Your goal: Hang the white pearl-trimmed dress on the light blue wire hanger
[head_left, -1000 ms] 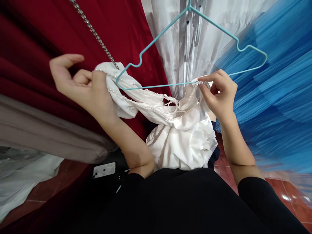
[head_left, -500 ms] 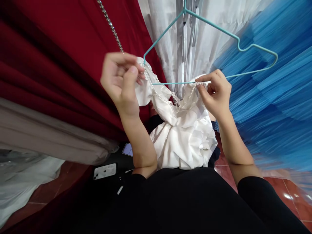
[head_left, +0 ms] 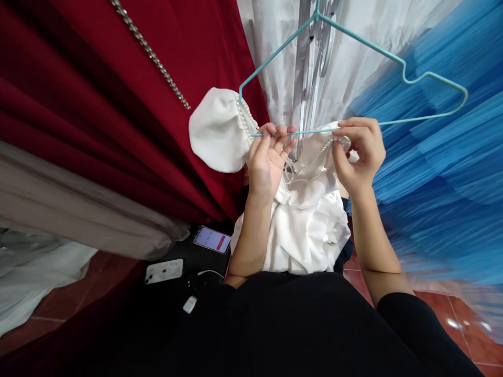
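Note:
A white dress (head_left: 304, 230) with pearl-trimmed edges lies bunched over my lap. Its puffed left-side sleeve (head_left: 218, 131) hangs on the left end of a light-blue hanger (head_left: 365, 48). My left hand (head_left: 269, 159) has its thumb and fingers on the hanger's lower bar, close beside that sleeve. On the right, the pearl edge of the dress is pinched between the thumb and fingers of my right hand (head_left: 361, 154), right at the lower bar. The hanger's right end stands bare beyond this hand.
Red drapery (head_left: 157, 104) hangs on the left, with a beaded chain (head_left: 149, 50) before it. Blue tulle (head_left: 440, 188) fills the right side. Two phones, one lit (head_left: 212, 240) and one white-backed (head_left: 164, 270), lie on a black surface at lower left.
My left hand has moved right, from the sleeve at the hanger's left end to the lower bar. The sleeve now hangs puffed out there. My right hand still pinches the pearl edge.

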`<state>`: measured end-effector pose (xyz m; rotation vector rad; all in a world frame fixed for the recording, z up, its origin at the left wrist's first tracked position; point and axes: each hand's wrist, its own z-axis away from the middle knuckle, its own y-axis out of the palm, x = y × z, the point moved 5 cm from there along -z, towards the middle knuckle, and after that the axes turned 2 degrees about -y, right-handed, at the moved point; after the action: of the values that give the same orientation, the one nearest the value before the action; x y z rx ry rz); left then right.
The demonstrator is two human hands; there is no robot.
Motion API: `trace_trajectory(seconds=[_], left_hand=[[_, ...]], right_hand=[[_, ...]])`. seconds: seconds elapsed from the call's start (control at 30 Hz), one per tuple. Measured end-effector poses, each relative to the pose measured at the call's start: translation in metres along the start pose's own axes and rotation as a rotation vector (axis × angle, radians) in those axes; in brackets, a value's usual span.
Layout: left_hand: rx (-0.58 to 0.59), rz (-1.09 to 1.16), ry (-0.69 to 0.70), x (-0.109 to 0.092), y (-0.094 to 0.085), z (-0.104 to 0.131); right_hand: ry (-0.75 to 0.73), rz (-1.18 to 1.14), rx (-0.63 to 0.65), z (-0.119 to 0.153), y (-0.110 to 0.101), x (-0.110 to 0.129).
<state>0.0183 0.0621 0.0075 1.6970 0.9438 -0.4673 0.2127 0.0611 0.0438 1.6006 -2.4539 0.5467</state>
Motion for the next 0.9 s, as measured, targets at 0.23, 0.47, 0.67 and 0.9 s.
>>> trace_trajectory(seconds=[0.23,0.47,0.67,0.9], left_hand=[[-0.021,0.006,0.041,-0.024,-0.001,0.011],[-0.016,-0.050,0.031,-0.033,-0.006,0.010],[-0.022,-0.066,0.044,-0.035,-0.009,0.009],[-0.024,-0.110,0.065,-0.035,-0.006,0.012]], right_hand=[[-0.044,0.157,-0.512,0.010,-0.057,-0.034],[0.110,0.273,-0.439,-0.042,-0.113,-0.066],[0.143,0.258,-0.309,-0.089,-0.093,-0.033],[0.222,-0.003,-0.135,-0.097,-0.039,-0.019]])
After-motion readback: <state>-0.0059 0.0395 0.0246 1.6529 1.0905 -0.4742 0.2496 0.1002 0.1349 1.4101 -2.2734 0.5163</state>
